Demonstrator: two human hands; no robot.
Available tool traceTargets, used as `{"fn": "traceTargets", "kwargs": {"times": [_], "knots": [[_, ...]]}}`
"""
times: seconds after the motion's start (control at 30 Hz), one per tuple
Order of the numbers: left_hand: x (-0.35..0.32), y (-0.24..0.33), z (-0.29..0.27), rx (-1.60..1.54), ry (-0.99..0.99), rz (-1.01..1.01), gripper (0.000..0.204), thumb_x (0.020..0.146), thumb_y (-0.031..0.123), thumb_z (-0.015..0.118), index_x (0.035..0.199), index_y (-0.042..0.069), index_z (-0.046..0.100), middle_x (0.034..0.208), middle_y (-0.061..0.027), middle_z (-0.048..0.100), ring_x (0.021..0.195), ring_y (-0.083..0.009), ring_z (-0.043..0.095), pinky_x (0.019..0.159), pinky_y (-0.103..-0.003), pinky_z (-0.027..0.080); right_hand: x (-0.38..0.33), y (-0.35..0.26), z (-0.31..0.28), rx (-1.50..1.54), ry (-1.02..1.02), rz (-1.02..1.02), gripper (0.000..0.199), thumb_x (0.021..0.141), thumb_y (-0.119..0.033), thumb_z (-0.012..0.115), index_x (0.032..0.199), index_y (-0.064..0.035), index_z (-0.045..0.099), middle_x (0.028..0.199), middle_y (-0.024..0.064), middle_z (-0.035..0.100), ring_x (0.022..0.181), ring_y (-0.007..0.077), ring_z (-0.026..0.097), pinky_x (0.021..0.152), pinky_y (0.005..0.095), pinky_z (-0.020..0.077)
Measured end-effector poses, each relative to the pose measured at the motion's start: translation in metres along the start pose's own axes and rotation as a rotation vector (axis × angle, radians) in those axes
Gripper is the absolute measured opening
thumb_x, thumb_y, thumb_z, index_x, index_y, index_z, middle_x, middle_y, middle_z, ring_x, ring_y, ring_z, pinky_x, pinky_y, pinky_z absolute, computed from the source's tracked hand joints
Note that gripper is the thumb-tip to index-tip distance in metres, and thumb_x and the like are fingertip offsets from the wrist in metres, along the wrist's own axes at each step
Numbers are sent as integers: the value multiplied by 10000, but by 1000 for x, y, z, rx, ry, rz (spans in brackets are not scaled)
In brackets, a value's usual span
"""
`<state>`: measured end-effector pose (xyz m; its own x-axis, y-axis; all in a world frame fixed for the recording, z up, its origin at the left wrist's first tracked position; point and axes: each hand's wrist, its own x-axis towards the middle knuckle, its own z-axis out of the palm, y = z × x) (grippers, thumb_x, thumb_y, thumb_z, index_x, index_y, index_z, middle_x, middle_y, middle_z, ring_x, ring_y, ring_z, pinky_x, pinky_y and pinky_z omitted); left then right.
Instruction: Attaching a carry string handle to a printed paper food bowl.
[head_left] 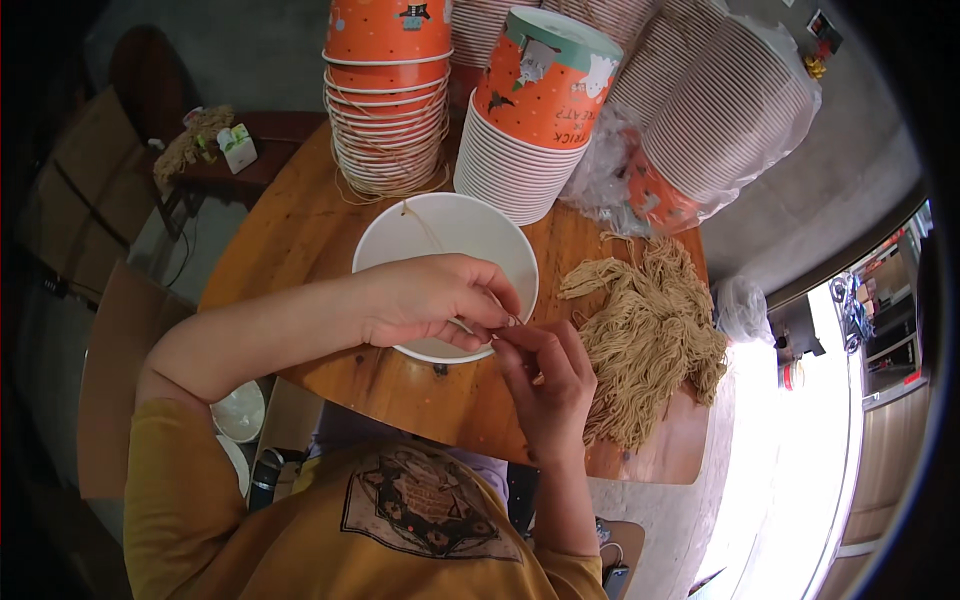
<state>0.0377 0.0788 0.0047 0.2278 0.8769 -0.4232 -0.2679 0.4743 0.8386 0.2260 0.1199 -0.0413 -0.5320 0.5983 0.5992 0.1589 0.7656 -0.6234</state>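
Both of my hands met over the near rim of the open white paper bucket [445, 240], which stood upright on the round wooden table [300, 235]; my left hand [430, 300] and right hand [545, 385] pinched a thin tan string [505, 325] between their fingertips. Just right of the bucket lay a heap of tan twine lengths [650, 335] on the tabletop. Behind stood a nested stack of orange printed paper buckets [388, 95], a second stack [535, 115] leaning beside it, and bagged stacks [730, 120] further right.
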Motion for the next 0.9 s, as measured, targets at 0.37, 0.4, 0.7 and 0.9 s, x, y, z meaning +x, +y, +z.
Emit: {"fn": "traceTargets", "kwargs": {"times": [0.37,0.4,0.7,0.9], "knots": [[0,-3,-5,22,35,39,245,839,3,590,1075,28,531,974,-44,559,827,-123,587,784,-281,503,4,1,-11,87,-139,61,224,795,-4,696,1003,-86,690,757,51,530,642,171,550,558,293,468],[-1,-3,-4,20,32,40,241,840,4,589,1072,28,529,973,-45,562,837,-123,591,788,-277,504,4,2,-12,87,-138,61,224,795,-4,696,1003,-86,690,757,51,530,642,171,550,558,293,468],[-2,-5,-4,57,-1,94,229,848,22,589,1065,8,516,962,-53,577,871,-118,588,794,-245,493,5,5,-4,556,12,424,84,878,-10,620,953,-24,655,814,38,576,612,80,516,572,209,417],[-2,-6,-1,226,12,210,263,825,17,592,1077,6,519,947,-48,574,864,-111,572,784,-236,471,9,3,-6,255,-47,221,81,869,-47,654,947,-26,649,745,30,526,583,90,480,530,235,400]]}}
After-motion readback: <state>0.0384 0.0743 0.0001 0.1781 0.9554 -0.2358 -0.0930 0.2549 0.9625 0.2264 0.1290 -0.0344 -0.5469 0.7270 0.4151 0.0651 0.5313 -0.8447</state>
